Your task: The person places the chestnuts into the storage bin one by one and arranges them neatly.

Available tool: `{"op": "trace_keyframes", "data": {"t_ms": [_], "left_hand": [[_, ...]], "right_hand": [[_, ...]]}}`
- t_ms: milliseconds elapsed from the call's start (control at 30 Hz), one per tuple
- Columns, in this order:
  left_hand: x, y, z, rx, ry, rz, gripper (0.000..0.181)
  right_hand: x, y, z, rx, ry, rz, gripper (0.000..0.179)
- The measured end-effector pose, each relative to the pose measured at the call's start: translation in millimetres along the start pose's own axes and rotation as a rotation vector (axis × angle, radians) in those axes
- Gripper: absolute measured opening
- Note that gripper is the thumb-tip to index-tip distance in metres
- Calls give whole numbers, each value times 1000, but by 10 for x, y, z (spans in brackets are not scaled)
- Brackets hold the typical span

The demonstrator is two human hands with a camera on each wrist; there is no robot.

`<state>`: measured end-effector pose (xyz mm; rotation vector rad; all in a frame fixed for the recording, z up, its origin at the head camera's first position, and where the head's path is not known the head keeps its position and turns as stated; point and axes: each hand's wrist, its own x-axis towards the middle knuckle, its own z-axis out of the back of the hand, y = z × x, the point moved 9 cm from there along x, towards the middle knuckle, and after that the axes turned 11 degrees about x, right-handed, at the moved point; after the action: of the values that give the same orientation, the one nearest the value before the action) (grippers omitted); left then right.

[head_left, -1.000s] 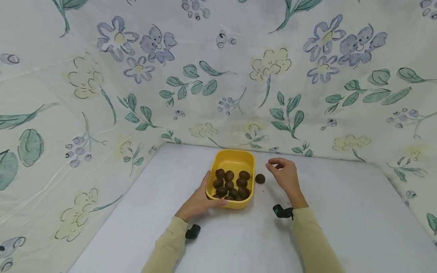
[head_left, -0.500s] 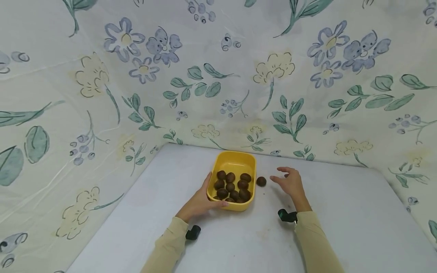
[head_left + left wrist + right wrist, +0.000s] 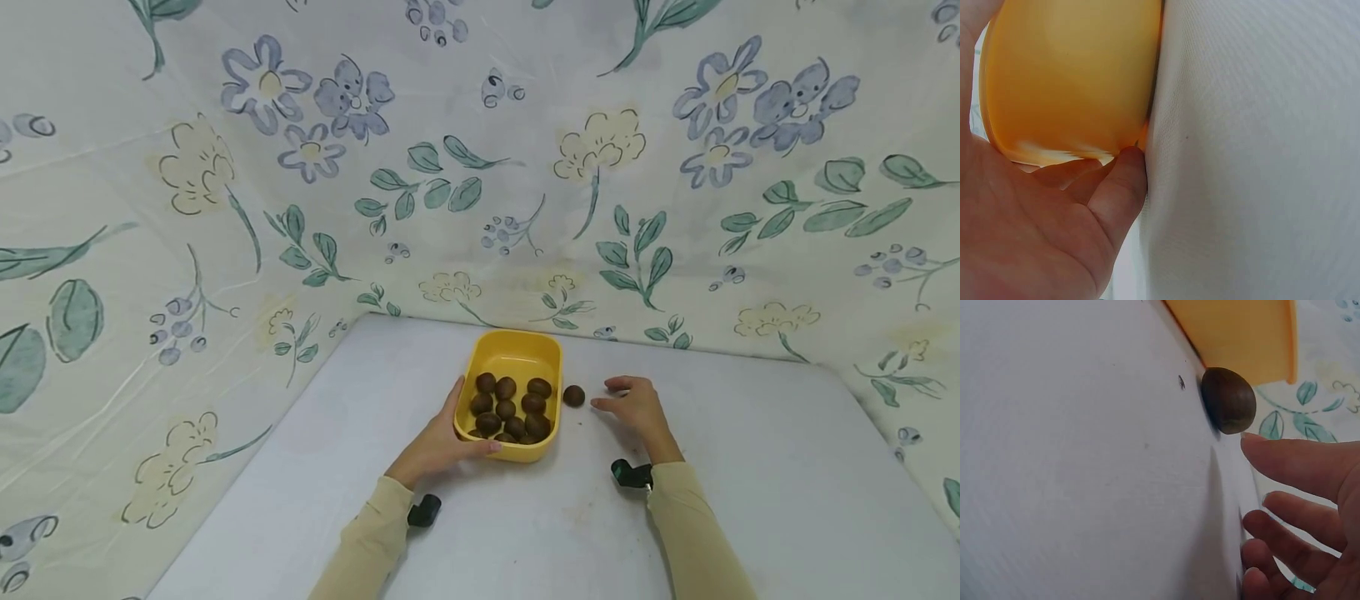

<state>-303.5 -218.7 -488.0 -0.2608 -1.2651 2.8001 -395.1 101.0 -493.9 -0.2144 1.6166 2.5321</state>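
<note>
A yellow plastic tub (image 3: pixel 517 452) stands on the table with several brown chestnuts (image 3: pixel 505 409) inside, mostly in its nearer half. My left hand (image 3: pixel 438 446) grips the tub at its near left corner, thumb along the front rim and fingers on the left side; the left wrist view shows the fingers against the tub's yellow wall (image 3: pixel 1072 75). One loose chestnut (image 3: pixel 573 396) lies on the table just right of the tub. To the right of that chestnut, my right hand (image 3: pixel 636 410) holds nothing, its thumb and fingers parted and the thumb tip near the nut (image 3: pixel 1229 401).
The white tabletop (image 3: pixel 517 533) meets a flower-printed curtain (image 3: pixel 525 225) behind and to the left of the tub. Small dark specks (image 3: pixel 1181 382) lie on the cloth near the loose chestnut. A black wrist camera (image 3: pixel 630 474) sits under the right wrist, another black one (image 3: pixel 424 511) by the left.
My right hand has shifted right and toward me, its fingertips parting, then lowered a little beside the loose chestnut. The left hand and tub have stayed in place.
</note>
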Motion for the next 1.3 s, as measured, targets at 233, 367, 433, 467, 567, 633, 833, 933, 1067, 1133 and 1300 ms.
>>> {"op": "trace_keyframes", "data": {"t_ms": [233, 367, 433, 467, 567, 633, 833, 933, 1067, 1133, 1300], "left_hand": [[-2, -17, 3, 0, 3, 4, 135], [-2, -27, -2, 5, 6, 2, 135], [-3, -29, -3, 2, 7, 0, 135], [-3, -29, -3, 0, 6, 0, 135], [-2, -27, -3, -2, 4, 0, 135], [-1, -26, -1, 0, 3, 0, 135], [4, -22, -5, 0, 6, 1, 135], [6, -18, -6, 2, 7, 3, 135], [3, -19, -4, 9, 5, 2, 135], [5, -19, -7, 11, 6, 4, 134], [8, -31, -12, 9, 8, 7, 135]], "right_hand": [[-28, 57, -59, 19, 14, 37, 44], [-41, 89, -104, -5, 28, 54, 40], [-40, 98, -123, -17, 35, 63, 40], [-39, 102, -130, -23, 38, 69, 40], [-40, 113, -138, -30, 40, 81, 39], [-41, 120, -141, -32, 41, 88, 39], [-44, 121, -158, -24, 47, 71, 40], [-44, 128, -190, -21, 63, 57, 41], [-53, 152, -224, -28, 75, 52, 43], [-58, 161, -238, -34, 78, 52, 44], [-56, 191, -272, -39, 85, 59, 46]]}}
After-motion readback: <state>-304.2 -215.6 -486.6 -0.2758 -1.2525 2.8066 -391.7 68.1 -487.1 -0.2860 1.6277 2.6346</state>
